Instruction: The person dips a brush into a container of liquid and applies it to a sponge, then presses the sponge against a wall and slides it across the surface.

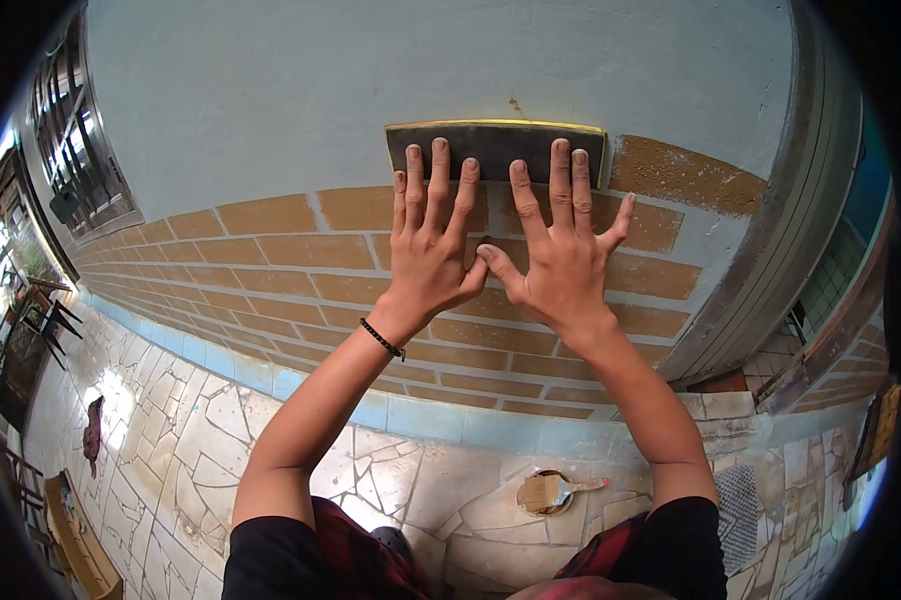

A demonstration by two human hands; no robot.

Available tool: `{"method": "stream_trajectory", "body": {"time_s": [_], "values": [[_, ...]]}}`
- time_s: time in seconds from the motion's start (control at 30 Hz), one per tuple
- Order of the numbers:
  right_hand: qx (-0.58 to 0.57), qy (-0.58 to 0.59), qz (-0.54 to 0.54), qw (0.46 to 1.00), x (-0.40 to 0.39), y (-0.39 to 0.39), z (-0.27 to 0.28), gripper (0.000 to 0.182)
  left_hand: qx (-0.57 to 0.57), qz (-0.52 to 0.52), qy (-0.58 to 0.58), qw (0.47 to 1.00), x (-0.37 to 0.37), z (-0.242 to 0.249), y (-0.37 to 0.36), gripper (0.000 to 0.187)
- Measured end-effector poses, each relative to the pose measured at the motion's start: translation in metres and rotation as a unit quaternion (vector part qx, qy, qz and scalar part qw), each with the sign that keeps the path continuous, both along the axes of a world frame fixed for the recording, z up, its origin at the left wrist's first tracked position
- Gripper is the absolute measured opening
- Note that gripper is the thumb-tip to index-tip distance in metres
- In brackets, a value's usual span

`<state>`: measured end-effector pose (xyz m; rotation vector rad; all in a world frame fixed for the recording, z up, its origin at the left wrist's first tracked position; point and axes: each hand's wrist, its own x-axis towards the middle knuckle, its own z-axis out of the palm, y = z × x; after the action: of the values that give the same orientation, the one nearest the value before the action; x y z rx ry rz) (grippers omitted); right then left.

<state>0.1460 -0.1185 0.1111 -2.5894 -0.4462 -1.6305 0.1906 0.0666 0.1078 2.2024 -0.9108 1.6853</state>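
Against the grey wall (420, 60) lies a dark, flat rectangular board (495, 148) with a yellow edge along its top and right side. My left hand (432, 255) presses its spread fingertips on the board's left half. On the right half rest the spread fingertips of my right hand (562, 250), its little finger sticking out past the board. The two thumbs nearly meet below it, over the wall. A textured brown brick shape (682, 175) sits just right of the board. Rows of brown painted bricks (315, 252) with pale joints run beneath. What lies behind the board is hidden.
On the stone-paved floor (200, 440) near my legs, a paintbrush (555, 492) lies across a small round container (523, 497). A patterned mat (737, 515) is at the right. A doorway frame (760, 300) bounds the wall there; a barred window (75, 130) is far left.
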Motion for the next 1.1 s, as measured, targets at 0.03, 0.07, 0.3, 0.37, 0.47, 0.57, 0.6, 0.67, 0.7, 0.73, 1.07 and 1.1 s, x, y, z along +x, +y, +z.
{"method": "stream_trajectory", "body": {"time_s": [0.03,0.07,0.3,0.37,0.47,0.57,0.6,0.67,0.7,0.73,1.07,1.1], "values": [[0.008,-0.004,0.013,1.000,0.001,0.002,0.001,0.088,0.001,0.003,0.002,1.000,0.000,0.000,-0.002,0.094],[0.016,-0.009,0.025,1.000,0.002,0.003,0.002,0.089,0.000,0.004,0.004,1.000,0.000,0.001,-0.004,0.094],[-0.016,-0.003,0.001,1.000,0.003,0.003,0.007,0.084,0.028,0.001,-0.019,0.999,0.007,0.009,-0.001,0.090],[-0.026,-0.007,-0.002,1.000,0.003,-0.003,0.008,0.081,0.044,-0.003,-0.019,0.999,0.009,0.011,0.010,0.089],[-0.040,-0.006,0.003,0.999,0.000,-0.014,0.006,0.080,0.067,-0.002,0.001,0.998,0.009,0.010,0.018,0.090],[-0.031,0.013,0.003,0.999,-0.006,-0.023,0.004,0.079,0.064,-0.002,-0.020,0.998,0.014,0.007,0.024,0.095],[-0.036,0.014,0.002,0.999,-0.006,-0.026,0.003,0.080,0.072,0.002,-0.023,0.997,0.014,0.009,0.027,0.095],[-0.044,0.015,-0.001,0.999,-0.006,-0.031,0.002,0.080,0.093,0.005,-0.018,0.996,0.016,0.010,0.034,0.093],[-0.043,0.015,0.002,0.999,-0.006,-0.031,0.002,0.080,0.104,0.007,-0.016,0.994,0.017,0.011,0.035,0.092],[-0.042,0.016,0.004,0.999,-0.005,-0.031,0.002,0.081,0.096,0.004,-0.016,0.995,0.016,0.010,0.032,0.092],[-0.014,-0.013,0.019,1.000,0.001,-0.022,0.001,0.083,0.040,-0.003,0.003,0.999,0.005,0.005,0.008,0.089],[-0.019,-0.012,0.016,1.000,0.001,-0.023,0.001,0.083,0.041,-0.003,0.001,0.999,0.006,0.005,0.010,0.089]]}}
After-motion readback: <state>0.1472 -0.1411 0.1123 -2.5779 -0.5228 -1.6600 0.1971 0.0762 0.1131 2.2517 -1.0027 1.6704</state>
